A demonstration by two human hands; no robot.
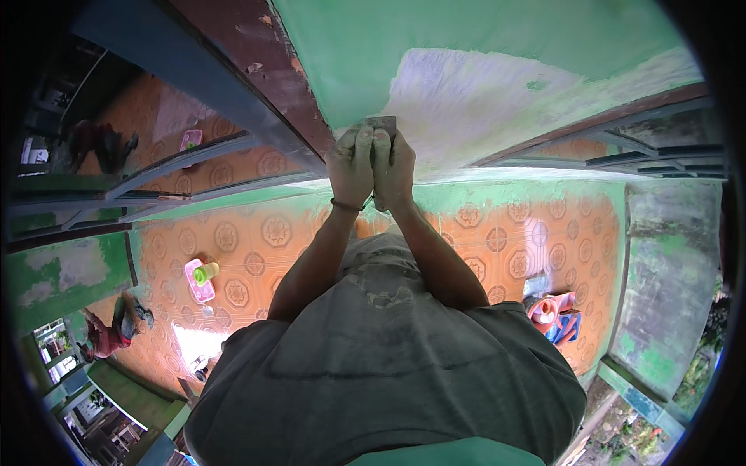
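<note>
Both my hands are raised together against a green painted wall [482, 31]. My left hand [352, 167] and my right hand [393, 169] sit side by side, with fingers closed and thumbs pointing up along a flat grey scraper [381, 123]. Only the scraper's squared upper end shows above the thumbs; the rest is hidden in my grip. It touches or nearly touches the wall beside a bare whitish patch [458, 97], where the green coat is gone. A dark band [347, 203] circles my left wrist.
A dark red frame [287, 85] with blue-grey bars borders the wall on the left; another window frame [606, 116] lies right. On the orange tiled floor [256, 233] are a pink tray [203, 289] with a green-lidded container [206, 272] and a reddish bundle [546, 311]. Another person [105, 334] is far left.
</note>
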